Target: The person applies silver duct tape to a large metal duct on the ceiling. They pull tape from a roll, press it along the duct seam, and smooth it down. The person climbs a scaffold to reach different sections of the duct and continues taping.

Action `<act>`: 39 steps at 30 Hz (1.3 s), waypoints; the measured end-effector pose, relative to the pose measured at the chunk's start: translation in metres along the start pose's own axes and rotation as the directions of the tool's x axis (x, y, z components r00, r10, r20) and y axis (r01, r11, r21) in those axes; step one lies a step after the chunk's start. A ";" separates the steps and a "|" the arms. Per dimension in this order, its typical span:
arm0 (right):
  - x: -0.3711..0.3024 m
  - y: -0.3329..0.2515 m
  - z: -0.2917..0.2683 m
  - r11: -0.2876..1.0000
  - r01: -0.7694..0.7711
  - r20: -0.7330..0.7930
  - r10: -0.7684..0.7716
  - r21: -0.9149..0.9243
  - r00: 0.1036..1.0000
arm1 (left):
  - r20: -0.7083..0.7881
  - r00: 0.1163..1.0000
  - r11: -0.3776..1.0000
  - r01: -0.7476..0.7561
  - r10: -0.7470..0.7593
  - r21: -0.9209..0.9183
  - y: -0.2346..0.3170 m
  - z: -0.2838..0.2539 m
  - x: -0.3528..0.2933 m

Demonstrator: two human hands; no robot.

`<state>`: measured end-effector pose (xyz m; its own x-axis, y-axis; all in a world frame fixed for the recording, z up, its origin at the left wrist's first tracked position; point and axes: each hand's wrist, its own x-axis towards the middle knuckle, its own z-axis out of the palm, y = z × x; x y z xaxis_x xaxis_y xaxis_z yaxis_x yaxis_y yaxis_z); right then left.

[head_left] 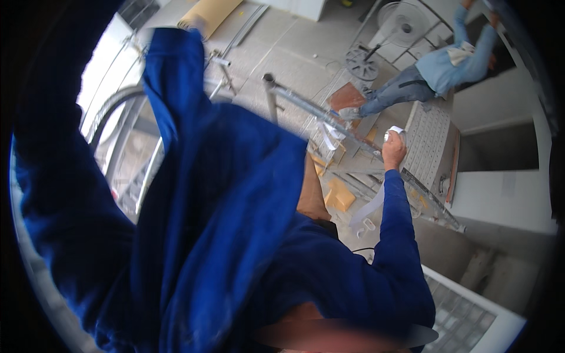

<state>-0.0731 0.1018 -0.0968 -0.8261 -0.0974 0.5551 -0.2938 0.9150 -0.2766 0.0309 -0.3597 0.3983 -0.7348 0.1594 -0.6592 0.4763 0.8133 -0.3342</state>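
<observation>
My right hand [394, 150], at the end of a blue sleeve, is closed around a small white roll of tape [396, 130]. Below it, a pale strip [368, 213] hangs beside my forearm; where it joins the roll is hidden. My left arm [65, 200], also in a blue sleeve, reaches up along the left edge, and its hand does not show. Loose blue cloth [223, 159] spreads across the middle, narrowing to a sleeve-like end at the top. A metal scaffold rail [323, 112] runs close to my right hand.
A person in light blue [447, 73] stands on the perforated scaffold deck [429, 138], arms raised. Nearby is a large fan [405, 28]. A brown roll [212, 13] lies on the floor at the top. Yellow-brown scraps [340, 195] lie below the rail; a white-framed grid [465, 306] is lower right.
</observation>
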 end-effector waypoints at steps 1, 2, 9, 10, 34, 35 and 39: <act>0.000 0.003 0.000 1.000 0.000 0.005 0.000 -0.022 1.000 | 0.018 1.000 1.000 0.001 -0.001 -0.014 -0.003 0.002 0.001; 0.002 0.004 0.003 1.000 -0.010 0.007 0.010 0.003 1.000 | 0.033 0.999 0.999 0.011 -0.010 -0.041 -0.008 0.006 -0.001; 0.001 0.006 0.001 0.997 0.065 0.022 -0.064 -0.053 0.998 | 0.202 0.969 0.860 0.223 -0.144 -0.460 -0.022 0.119 -0.014; 0.000 0.005 0.000 0.998 0.051 0.039 -0.050 -0.033 0.998 | 0.217 0.946 0.793 0.320 -0.240 -0.519 -0.020 0.141 -0.017; 0.005 -0.014 -0.014 0.988 -0.035 0.235 0.071 -0.154 0.969 | 0.047 0.999 0.839 0.031 -0.007 -0.544 -0.027 0.212 -0.012; 0.008 -0.021 -0.018 0.997 0.003 0.185 0.012 -0.078 0.983 | 0.009 1.000 0.867 -0.003 0.008 -0.498 -0.027 0.215 -0.012; 0.032 -0.056 -0.050 1.000 0.026 0.089 -0.025 -0.002 0.996 | -0.022 0.999 0.882 -0.040 0.034 -0.470 -0.029 0.223 -0.009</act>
<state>-0.0588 0.0675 -0.0243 -0.8579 -0.1550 0.4899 -0.3138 0.9130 -0.2606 0.1312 -0.5091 0.2633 -0.7287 0.1990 -0.6553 0.2224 0.9738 0.0483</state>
